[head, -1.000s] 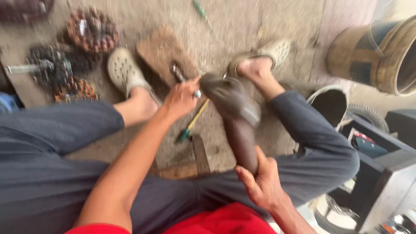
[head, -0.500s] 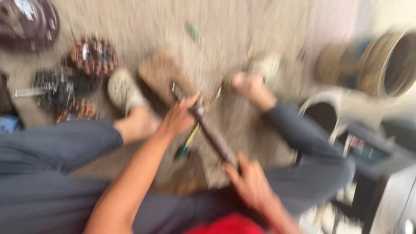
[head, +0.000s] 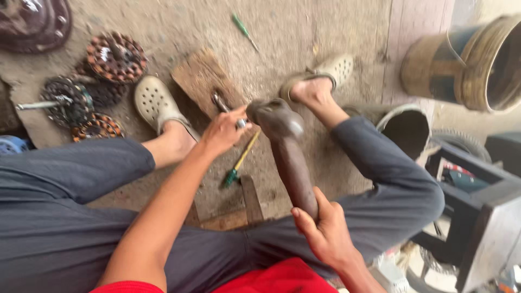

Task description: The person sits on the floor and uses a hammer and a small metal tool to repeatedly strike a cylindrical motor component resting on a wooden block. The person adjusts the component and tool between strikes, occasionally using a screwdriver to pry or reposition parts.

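Note:
My right hand (head: 325,236) grips the wooden handle of a heavy hammer (head: 285,146), whose dark head hangs just above a wooden block (head: 203,81) on the ground. My left hand (head: 222,130) pinches a small metal part (head: 240,123) against a curved metal piece (head: 220,102) lying on that block, right beside the hammer head. I sit with my legs apart in grey trousers, a pale clog (head: 154,103) on my left foot and another (head: 325,70) on my right. A screwdriver (head: 241,159) with a yellow shaft and green handle lies between my legs.
Several copper-wound motor stators (head: 111,57) lie at the left, one with a shaft (head: 65,103). A green screwdriver (head: 244,31) rests farther off on the dirt. A large drum (head: 472,62), a bucket (head: 407,127) and a dark metal frame (head: 477,217) stand at the right.
The hammer swung down onto the block half a second ago and is now raised a little again. My left hand has stayed at the metal part on the block.

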